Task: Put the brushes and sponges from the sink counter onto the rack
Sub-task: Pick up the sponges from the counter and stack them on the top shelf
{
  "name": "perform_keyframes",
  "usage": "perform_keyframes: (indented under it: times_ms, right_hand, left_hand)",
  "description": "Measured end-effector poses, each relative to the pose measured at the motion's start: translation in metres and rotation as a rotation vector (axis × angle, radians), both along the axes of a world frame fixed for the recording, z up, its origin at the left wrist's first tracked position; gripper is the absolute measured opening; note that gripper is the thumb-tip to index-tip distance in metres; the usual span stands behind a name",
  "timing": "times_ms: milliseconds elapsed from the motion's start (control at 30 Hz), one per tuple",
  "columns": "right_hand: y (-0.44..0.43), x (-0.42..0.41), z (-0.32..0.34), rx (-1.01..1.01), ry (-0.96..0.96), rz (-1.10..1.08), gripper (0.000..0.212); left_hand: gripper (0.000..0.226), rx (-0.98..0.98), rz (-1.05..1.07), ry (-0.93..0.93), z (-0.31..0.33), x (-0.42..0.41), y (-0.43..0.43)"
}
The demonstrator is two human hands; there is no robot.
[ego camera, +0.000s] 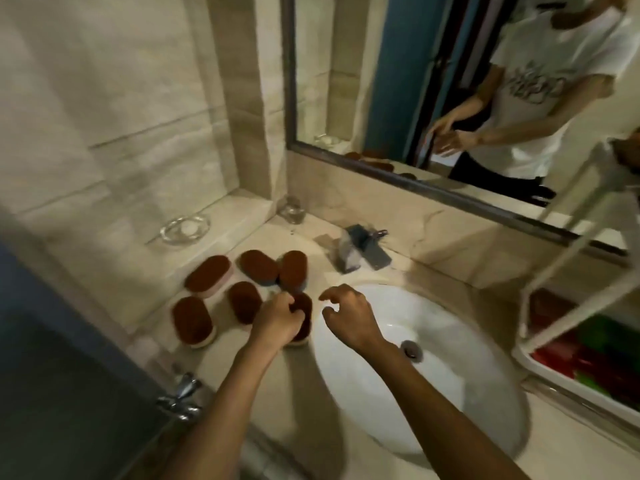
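Note:
Several oval brushes with brown bristles lie on the beige counter left of the sink, among them a brush on a pink base and a brush nearer the front edge. My left hand is curled over the nearest brush, its fingers gripping the brush's left side. My right hand hovers over the sink's left rim, fingers loosely curled and holding nothing. The white rack stands at the right, with red and green sponges in its lower tray. The picture is motion-blurred.
A white oval sink basin fills the middle, with a chrome faucet behind it. A drinking glass and a glass soap dish sit on the back ledge. A mirror hangs above. A chrome tap juts out low left.

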State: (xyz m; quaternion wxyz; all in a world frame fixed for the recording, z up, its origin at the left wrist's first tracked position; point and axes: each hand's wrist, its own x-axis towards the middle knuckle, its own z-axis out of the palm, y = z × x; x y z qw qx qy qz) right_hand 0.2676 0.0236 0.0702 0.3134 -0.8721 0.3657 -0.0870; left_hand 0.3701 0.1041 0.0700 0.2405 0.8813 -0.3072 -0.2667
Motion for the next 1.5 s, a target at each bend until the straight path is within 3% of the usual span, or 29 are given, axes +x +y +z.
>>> perform_keyframes:
  times_ms: [133, 267, 567, 733, 833, 1067, 1200, 1500]
  right_hand:
    - [0.022, 0.062, -0.043, 0.07, 0.152, -0.019, 0.029]
    - [0.029, 0.101, -0.074, 0.078, 0.266, -0.04, 0.053]
    - [0.011, 0.124, -0.107, 0.138, 0.472, -0.197, 0.087]
    - [0.006, 0.128, -0.114, 0.147, 0.523, -0.233, 0.09]
    - [0.005, 0.129, -0.117, 0.131, 0.452, -0.242, 0.09]
    - [-0.008, 0.116, -0.071, 0.092, 0.277, -0.218, 0.08]
    - [-0.022, 0.092, -0.001, -0.038, 0.072, -0.244, 0.069]
    - [-0.05, -0.029, 0.129, -0.299, -0.15, -0.478, 0.074]
  left_hand:
    - [0.038, 0.111, 0.107, -0.004, -0.04, 0.068, 0.039]
    - [0.049, 0.134, 0.126, -0.013, -0.076, 0.11, 0.05]
    - [0.114, 0.3, -0.147, -0.128, -0.101, 0.142, 0.013]
    - [0.124, 0.429, -0.269, -0.155, -0.112, 0.155, -0.003]
    - [0.122, 0.42, -0.26, -0.166, -0.117, 0.156, -0.006]
    - [0.112, 0.196, -0.262, -0.09, -0.065, 0.143, -0.009]
    - [0.114, 0.07, -0.308, -0.181, -0.014, 0.129, -0.022]
    - [0.114, -0.351, -0.526, -0.319, 0.115, 0.024, -0.078]
